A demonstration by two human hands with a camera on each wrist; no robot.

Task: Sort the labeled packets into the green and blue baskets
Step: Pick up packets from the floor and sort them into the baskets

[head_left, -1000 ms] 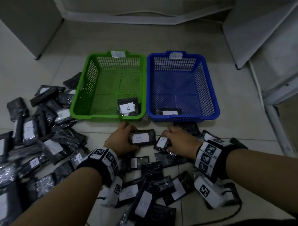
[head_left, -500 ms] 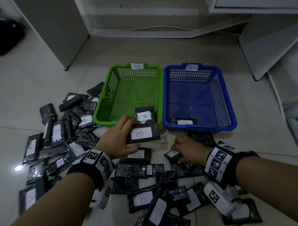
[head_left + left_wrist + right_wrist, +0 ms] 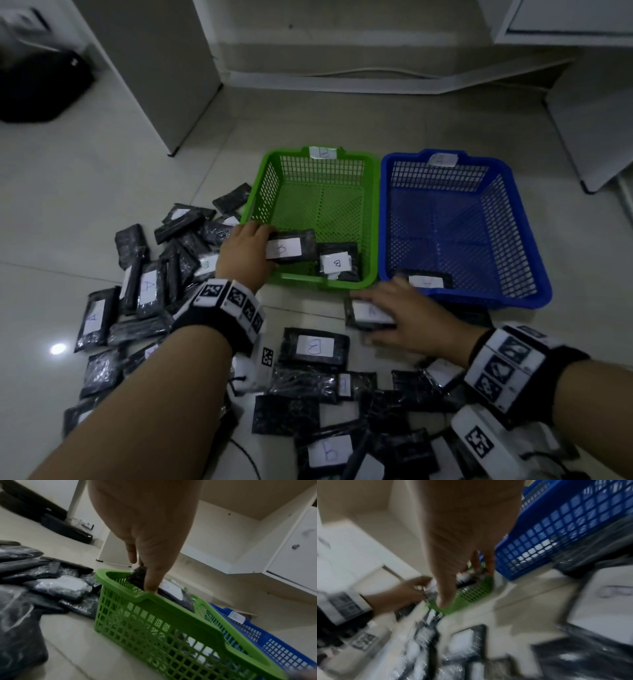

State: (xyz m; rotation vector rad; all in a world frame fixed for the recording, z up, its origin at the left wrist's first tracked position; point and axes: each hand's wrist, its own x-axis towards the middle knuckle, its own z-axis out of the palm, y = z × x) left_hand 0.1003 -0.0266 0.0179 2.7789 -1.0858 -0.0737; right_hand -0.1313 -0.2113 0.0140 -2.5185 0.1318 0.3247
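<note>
My left hand (image 3: 263, 248) grips a black packet labeled B (image 3: 291, 248) and holds it inside the front left corner of the green basket (image 3: 270, 185), just past the rim. In the left wrist view the fingers (image 3: 150, 582) pinch the packet (image 3: 137, 574) above the green basket (image 3: 171, 609). Another B packet (image 3: 339, 262) lies in that basket. The blue basket (image 3: 438, 178) holds one packet (image 3: 426, 281) at its front wall. In front of it my right hand (image 3: 376, 308) grips a packet labeled A (image 3: 368, 313) low over the floor. The right wrist view is blurred.
Several black labeled packets lie heaped on the tiled floor at the left (image 3: 147, 284) and in front of the baskets (image 3: 315, 346). A grey panel (image 3: 164, 85) and a black bag (image 3: 37, 89) stand at the back left, white cabinets (image 3: 589, 120) at the right.
My left hand lifted the B packet off the floor pile and carried it forward over the green basket's front rim. My right hand kept hold of the A packet and shifted slightly toward the blue basket.
</note>
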